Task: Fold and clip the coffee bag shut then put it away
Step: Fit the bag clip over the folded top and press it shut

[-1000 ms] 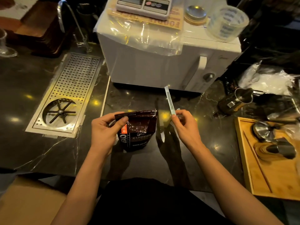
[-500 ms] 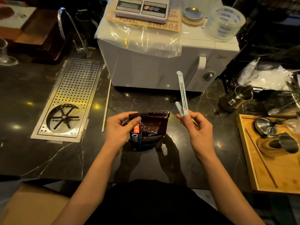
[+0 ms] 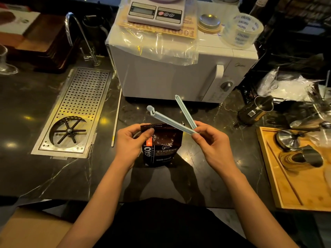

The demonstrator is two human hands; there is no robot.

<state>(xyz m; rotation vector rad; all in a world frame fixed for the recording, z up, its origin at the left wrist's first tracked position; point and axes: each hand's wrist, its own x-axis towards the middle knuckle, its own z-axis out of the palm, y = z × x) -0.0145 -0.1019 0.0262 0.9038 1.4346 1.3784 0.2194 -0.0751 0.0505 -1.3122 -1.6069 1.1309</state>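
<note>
A dark brown coffee bag (image 3: pixel 163 149) stands upright on the black marble counter, its top edge folded flat. My left hand (image 3: pixel 131 143) pinches the bag's upper left corner. My right hand (image 3: pixel 208 143) grips the hinge end of a pale blue bag clip (image 3: pixel 170 118). The clip is spread into a V: one arm reaches left just above the bag's top edge, the other points up toward the microwave. The clip and the bag's fold are close; contact cannot be told.
A white microwave (image 3: pixel 179 74) carrying a scale (image 3: pixel 155 13) and tape roll (image 3: pixel 241 31) stands right behind the bag. A perforated steel drain tray (image 3: pixel 78 111) and tap lie left. A wooden tray (image 3: pixel 302 176) with metal tools and a steel pitcher (image 3: pixel 256 110) sit right.
The clip went from closed and upright to spread open, one arm swung down and left over the bag's top. My left hand stays on the bag's corner.
</note>
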